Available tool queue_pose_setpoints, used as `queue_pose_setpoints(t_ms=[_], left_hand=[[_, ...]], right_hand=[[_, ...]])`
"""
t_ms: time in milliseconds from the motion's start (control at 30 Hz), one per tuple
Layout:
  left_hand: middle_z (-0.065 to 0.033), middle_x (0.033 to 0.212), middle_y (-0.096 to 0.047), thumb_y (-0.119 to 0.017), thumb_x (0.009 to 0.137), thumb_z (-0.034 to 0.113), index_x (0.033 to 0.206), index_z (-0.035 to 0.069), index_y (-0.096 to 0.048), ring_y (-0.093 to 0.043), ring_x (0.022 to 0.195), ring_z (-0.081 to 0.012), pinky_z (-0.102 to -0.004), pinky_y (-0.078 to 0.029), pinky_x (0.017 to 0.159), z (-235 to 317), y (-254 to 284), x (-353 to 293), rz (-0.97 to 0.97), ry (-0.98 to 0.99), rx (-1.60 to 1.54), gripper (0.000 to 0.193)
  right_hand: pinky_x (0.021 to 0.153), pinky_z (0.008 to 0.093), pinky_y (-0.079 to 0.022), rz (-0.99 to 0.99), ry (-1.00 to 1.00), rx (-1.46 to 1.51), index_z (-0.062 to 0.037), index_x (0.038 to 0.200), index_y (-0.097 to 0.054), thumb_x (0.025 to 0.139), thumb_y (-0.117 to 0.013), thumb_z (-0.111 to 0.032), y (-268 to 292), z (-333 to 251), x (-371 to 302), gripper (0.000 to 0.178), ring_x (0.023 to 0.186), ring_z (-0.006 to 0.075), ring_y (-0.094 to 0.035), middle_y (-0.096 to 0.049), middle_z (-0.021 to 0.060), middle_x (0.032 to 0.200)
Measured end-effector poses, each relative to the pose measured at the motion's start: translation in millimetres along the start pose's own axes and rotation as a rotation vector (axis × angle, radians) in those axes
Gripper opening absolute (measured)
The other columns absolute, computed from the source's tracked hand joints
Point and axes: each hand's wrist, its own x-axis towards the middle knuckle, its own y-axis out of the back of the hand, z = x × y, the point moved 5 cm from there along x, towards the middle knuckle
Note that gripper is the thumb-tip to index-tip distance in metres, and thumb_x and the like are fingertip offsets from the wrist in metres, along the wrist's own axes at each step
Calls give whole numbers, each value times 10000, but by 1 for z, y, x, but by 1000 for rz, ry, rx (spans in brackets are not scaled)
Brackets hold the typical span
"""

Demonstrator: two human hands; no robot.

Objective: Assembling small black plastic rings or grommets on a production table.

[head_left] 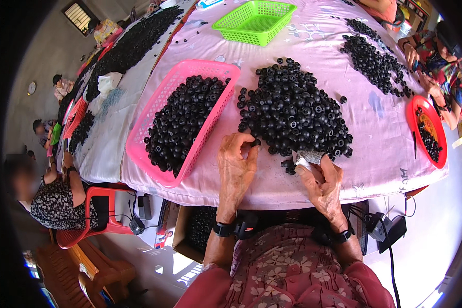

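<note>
Black beads (pixel 292 110) lay beyond left hand (pixel 237 160), pinching one, and right hand (pixel 322 180), curled around a grey-white pad (pixel 311 157); single-bead handling appeared underway, next likely requiring controlled release.

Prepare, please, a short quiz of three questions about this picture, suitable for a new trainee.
1. True or false: the pink basket stands to the left of the loose pile of black pieces.
2. What does the right hand hold?
A) a wooden spoon
B) a grey-and-white item
C) a glass cup
3. Fill in: the oval tray at the far right of the table is ____ in colour.

Key: 1. True; 2. B; 3. red.
</note>
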Motion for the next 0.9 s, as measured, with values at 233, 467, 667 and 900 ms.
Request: queue_pose_setpoints(t_ms=[233,467,667,900], left_hand=[[-61,973,-603,-681,795,-111,1038,8,-651,-592,913,-130,-242,-505,783,2,-8,-8,-110,132,-579,273],[-60,1048,-570,-658,840,-112,1111,-21,-621,-585,975,-130,-244,-504,865,13,-9,-16,-106,148,-785,289],[-83,1044,-585,-603,894,-44,1073,-15,-620,-635,885,-175,-302,-529,782,29,-20,-19,-203,190,-832,183],[-76,1095,-578,-621,889,-66,1101,1,-634,-621,924,-155,-277,-533,809,25,-31,-24,-277,178,-892,223]], right_hand=[[636,328,-526,-4,4,12,30,961,-608,849,-748,-123,0,5,-1,236,723,253,-690,-684,174,839],[613,335,-521,-17,25,3,34,947,-602,849,-754,-140,2,1,2,251,717,289,-691,-681,191,838],[625,326,-523,-29,7,57,25,1000,-616,855,-746,-152,3,1,4,264,713,274,-687,-689,165,837],[633,311,-525,-28,-30,138,17,1026,-627,858,-738,-129,3,4,3,249,726,259,-694,-694,156,847]])
